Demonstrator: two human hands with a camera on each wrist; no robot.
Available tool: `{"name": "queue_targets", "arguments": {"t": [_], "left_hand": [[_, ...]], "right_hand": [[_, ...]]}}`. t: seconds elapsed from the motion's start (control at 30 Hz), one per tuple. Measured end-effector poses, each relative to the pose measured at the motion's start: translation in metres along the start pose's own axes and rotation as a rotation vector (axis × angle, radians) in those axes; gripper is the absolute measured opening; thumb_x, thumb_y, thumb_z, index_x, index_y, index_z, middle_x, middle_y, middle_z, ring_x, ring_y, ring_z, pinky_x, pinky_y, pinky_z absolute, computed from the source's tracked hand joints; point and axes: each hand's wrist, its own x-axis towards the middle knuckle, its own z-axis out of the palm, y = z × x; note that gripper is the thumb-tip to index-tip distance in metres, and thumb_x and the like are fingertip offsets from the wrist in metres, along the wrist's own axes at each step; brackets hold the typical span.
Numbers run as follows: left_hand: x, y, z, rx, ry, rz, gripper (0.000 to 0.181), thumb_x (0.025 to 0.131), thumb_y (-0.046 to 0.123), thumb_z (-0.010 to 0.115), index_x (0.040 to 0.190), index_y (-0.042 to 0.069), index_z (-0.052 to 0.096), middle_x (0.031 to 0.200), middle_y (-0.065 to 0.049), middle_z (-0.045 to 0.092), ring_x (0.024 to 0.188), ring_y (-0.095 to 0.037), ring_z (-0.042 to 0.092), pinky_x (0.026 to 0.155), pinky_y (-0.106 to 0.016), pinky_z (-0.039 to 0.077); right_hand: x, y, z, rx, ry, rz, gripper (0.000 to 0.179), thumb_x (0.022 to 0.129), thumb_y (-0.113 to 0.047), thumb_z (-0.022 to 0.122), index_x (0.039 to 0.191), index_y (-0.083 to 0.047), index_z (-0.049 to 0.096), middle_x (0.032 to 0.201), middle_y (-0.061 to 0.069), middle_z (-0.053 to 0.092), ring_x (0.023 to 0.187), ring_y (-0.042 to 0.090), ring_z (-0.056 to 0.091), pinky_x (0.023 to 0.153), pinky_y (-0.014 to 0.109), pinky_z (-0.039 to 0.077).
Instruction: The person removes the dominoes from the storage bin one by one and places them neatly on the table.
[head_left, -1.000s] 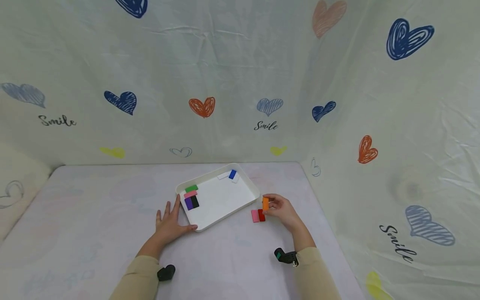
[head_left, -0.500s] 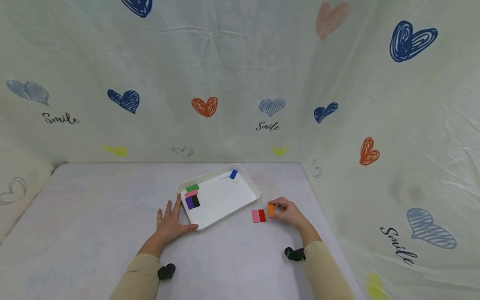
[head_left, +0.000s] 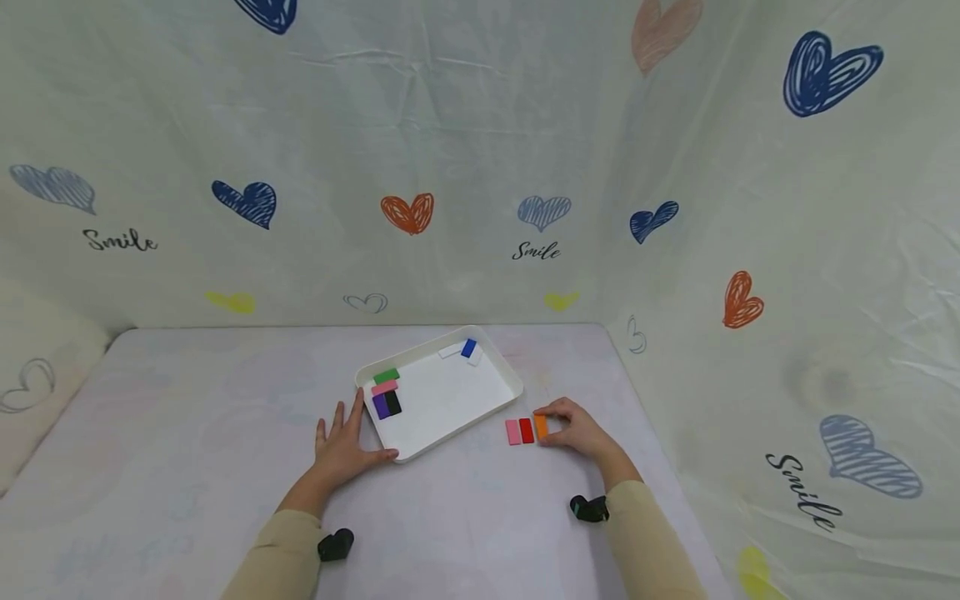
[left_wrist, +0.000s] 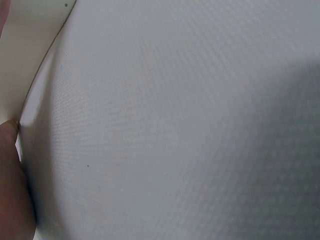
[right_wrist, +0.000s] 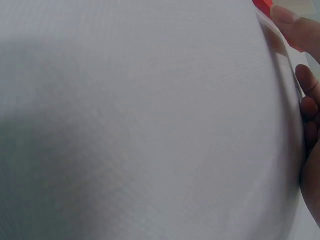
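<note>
Currently, an orange block (head_left: 541,427) is pinched by its near and far ends in the right grip (head_left: 581,429), its long axis running near to far. Just left of that grip, a red block (head_left: 527,431) and pink block (head_left: 513,432) are lined up alongside. Farther left, a white tray (head_left: 442,408) is touched by the more distant left grip (head_left: 341,454), fingers spread.
</note>
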Motion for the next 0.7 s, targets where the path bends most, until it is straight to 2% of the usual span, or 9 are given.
{"name": "queue_targets", "arguments": {"t": [0.23,0.7], "left_hand": [[0.0006,0.0012,0.0005,-0.001,-0.008,-0.005,0.131,0.068,0.057,0.081,0.155,0.004,-0.001,0.154,-0.034,0.013,0.144,-0.048,0.001,0.111,-0.062,-0.01],[0.0015,0.0001,0.0008,-0.001,-0.001,-0.001,0.132,0.067,0.058,0.081,0.155,0.004,-0.002,0.154,-0.035,0.012,0.143,-0.048,0.001,0.11,-0.062,-0.01]], "right_hand": [[-0.0008,-0.0017,-0.0012,-0.029,-0.015,0.022,0.043,0.073,-0.013,0.086,0.113,-0.019,0.072,0.111,-0.002,0.058,0.111,0.022,0.051,0.101,0.046,0.042],[0.0022,-0.0029,0.0005,-0.08,-0.031,0.034,0.04,0.076,-0.013,0.084,0.114,-0.02,0.072,0.11,-0.003,0.055,0.111,0.022,0.047,0.1,0.047,0.041]]}}
